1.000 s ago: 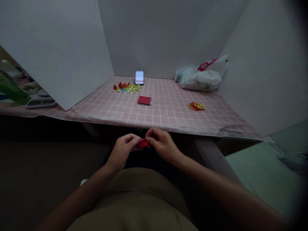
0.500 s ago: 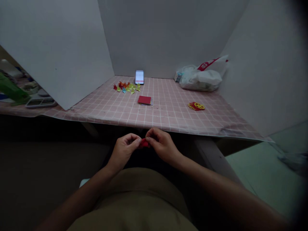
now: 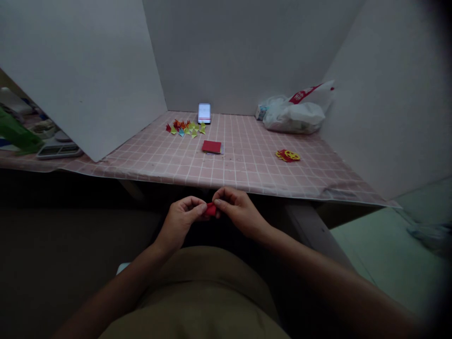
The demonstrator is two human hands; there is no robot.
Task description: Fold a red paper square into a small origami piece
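A small folded piece of red paper (image 3: 211, 209) is held between my two hands, in front of the table's near edge and above my lap. My left hand (image 3: 182, 219) pinches its left side between thumb and fingers. On its right side, the thumb and fingertips of my right hand (image 3: 237, 210) close on the upper edge. The fingers hide part of the paper, so its exact fold is hard to make out. Beyond my hands, a stack of square paper (image 3: 212, 146) with a red sheet on top lies on the checked tablecloth (image 3: 243, 165).
Several small folded paper figures (image 3: 183, 127), red, orange, yellow and blue, stand at the back left beside a lit phone (image 3: 204, 113). Red and yellow cut-out pieces (image 3: 287, 155) lie to the right. A white plastic bag (image 3: 296, 115) rests behind them. A scale (image 3: 60, 149) sits far left.
The fingers of my right hand have shifted slightly on the red paper, and more of its face shows. My left hand keeps its pinch, almost in the same place.
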